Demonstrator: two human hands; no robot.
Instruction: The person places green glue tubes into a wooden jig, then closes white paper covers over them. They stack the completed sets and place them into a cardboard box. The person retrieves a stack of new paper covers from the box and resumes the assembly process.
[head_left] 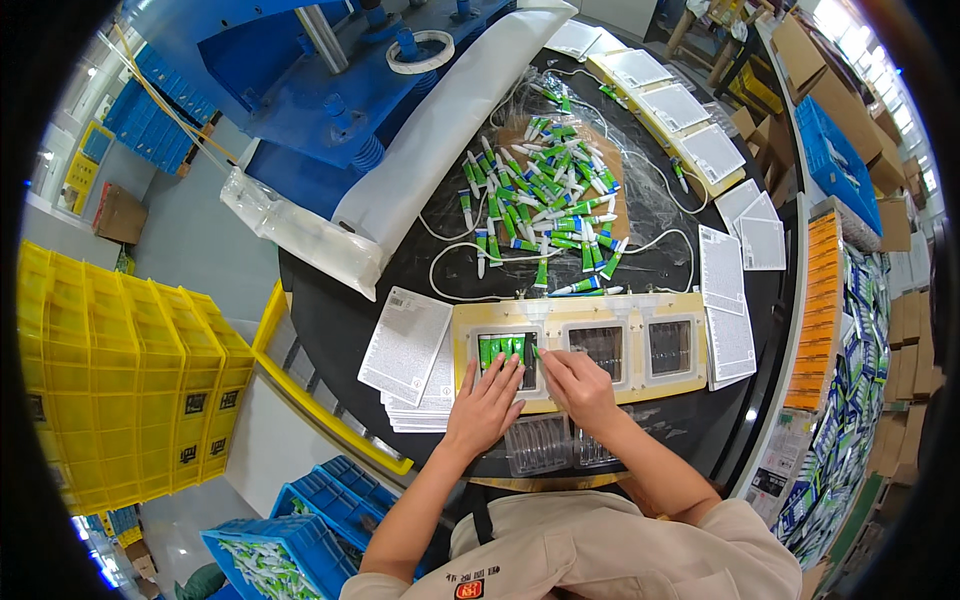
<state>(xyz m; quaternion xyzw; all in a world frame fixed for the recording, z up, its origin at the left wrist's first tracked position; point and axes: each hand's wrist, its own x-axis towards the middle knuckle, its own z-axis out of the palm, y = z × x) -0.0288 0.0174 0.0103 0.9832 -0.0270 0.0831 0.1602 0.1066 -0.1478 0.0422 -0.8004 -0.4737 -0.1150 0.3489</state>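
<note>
A cream-coloured fixture (554,312) with three windows lies in front of me. Its left window holds a row of several green tubes (501,347). My left hand (482,410) lies flat with fingers stretched out, their tips over the lower ends of those tubes. At the right end of the same window, my right hand (582,390) pinches a small green tube (537,353), mostly hidden by the fingers. Clear plastic blisters (670,346) without tubes show in the middle and right windows. Beyond the fixture lies a loose heap of green-and-white tubes (550,190).
Printed white cards (405,345) are stacked left of the fixture, more cards (727,290) right of it. Clear blister trays (538,447) lie at the near edge. A blue machine (330,110) stands far left. Yellow crates (120,370) and blue bins of tubes (262,545) are at left.
</note>
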